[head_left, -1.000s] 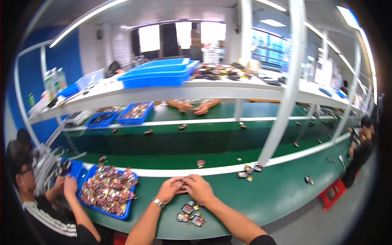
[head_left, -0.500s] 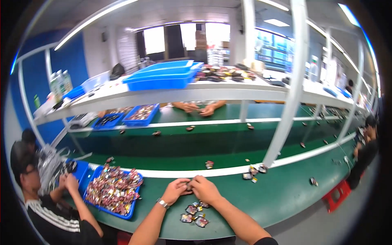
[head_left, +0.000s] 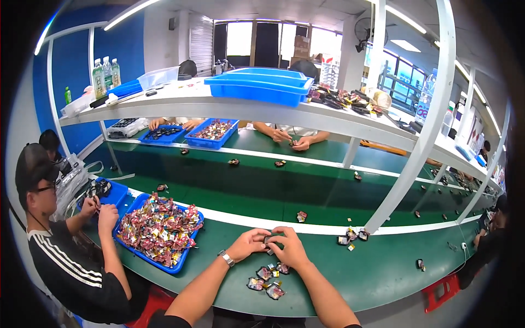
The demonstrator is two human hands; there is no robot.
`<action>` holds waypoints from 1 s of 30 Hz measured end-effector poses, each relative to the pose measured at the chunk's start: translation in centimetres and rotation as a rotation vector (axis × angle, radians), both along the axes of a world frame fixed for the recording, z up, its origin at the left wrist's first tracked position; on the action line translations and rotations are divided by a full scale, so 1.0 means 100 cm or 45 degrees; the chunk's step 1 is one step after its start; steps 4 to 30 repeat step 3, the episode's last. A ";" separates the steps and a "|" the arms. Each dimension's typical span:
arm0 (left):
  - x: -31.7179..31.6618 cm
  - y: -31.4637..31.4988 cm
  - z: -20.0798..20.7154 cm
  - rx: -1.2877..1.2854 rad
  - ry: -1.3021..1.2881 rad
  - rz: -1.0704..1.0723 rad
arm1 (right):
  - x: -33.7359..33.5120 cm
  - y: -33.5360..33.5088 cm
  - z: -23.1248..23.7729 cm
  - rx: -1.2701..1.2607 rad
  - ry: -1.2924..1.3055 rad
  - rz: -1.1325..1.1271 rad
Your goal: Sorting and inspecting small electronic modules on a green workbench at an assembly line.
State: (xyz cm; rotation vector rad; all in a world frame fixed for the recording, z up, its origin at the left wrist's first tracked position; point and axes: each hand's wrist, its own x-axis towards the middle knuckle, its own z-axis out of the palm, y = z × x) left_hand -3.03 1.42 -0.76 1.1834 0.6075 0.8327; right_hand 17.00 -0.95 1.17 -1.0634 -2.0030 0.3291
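Over the green bench [head_left: 350, 273], my left hand [head_left: 249, 244] and my right hand [head_left: 290, 249] meet around a small dark part [head_left: 267, 240], pinching it from both sides. My fingers hide most of it, so its exact kind does not show. Just below my hands lies a loose group of small electronic assemblies [head_left: 266, 273], with dark rims, reddish boards and silvery and yellow pieces. To the left, a blue tray [head_left: 174, 269] is heaped with similar reddish and silvery pieces.
A co-worker [head_left: 71, 262] sits at the left, hands raised by another blue tray [head_left: 116, 194]. A white post [head_left: 407, 169] rises at the right. The shelf [head_left: 180, 111] spans ahead, carrying empty blue trays [head_left: 257, 90]. More assemblies [head_left: 350, 236] lie near the post. Another person's hands [head_left: 292, 141] work across the belt.
The view has shifted, so the surroundings sit further right. My hands stay together on the small dark part, with the right fingers more arched. The co-worker's hands have parted slightly.
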 end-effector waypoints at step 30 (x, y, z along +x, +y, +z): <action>0.001 -0.001 0.000 0.076 -0.004 -0.064 | 0.002 -0.001 -0.001 -0.007 -0.011 0.006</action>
